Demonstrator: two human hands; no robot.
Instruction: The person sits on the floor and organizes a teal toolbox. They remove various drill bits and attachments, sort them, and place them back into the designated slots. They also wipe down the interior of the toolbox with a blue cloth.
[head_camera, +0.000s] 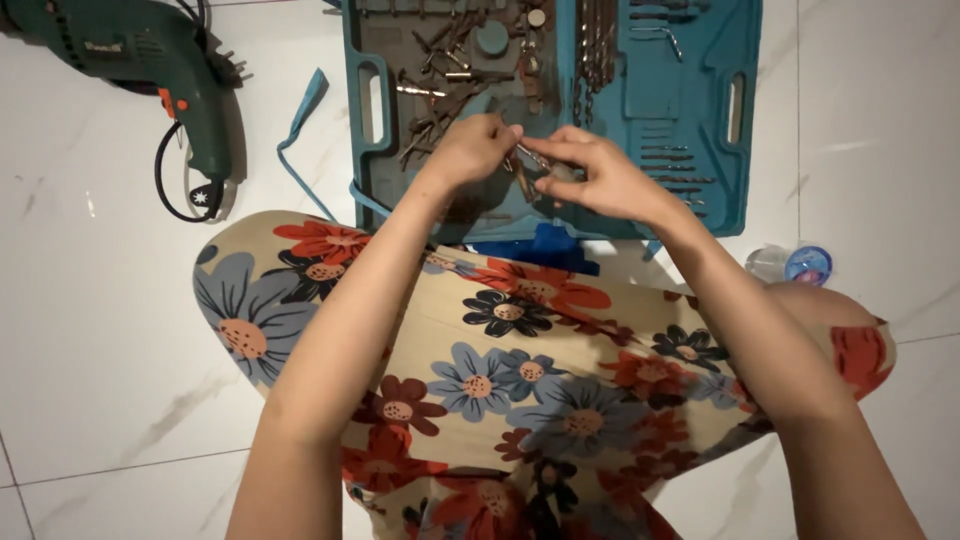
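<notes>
My left hand and my right hand meet over an open teal tool case on the floor. Each hand pinches thin rusty drill bits: the left grips one end, the right holds a bit by the other. The case's left half holds several loose rusty bits and screws. Its right half has bits clipped in rows. My legs in a flowered cloth lie below the case.
A green electric drill with a black cord lies at the upper left on white marble tiles. A teal strap trails left of the case. A small clear bottle with a blue cap lies right of my knee.
</notes>
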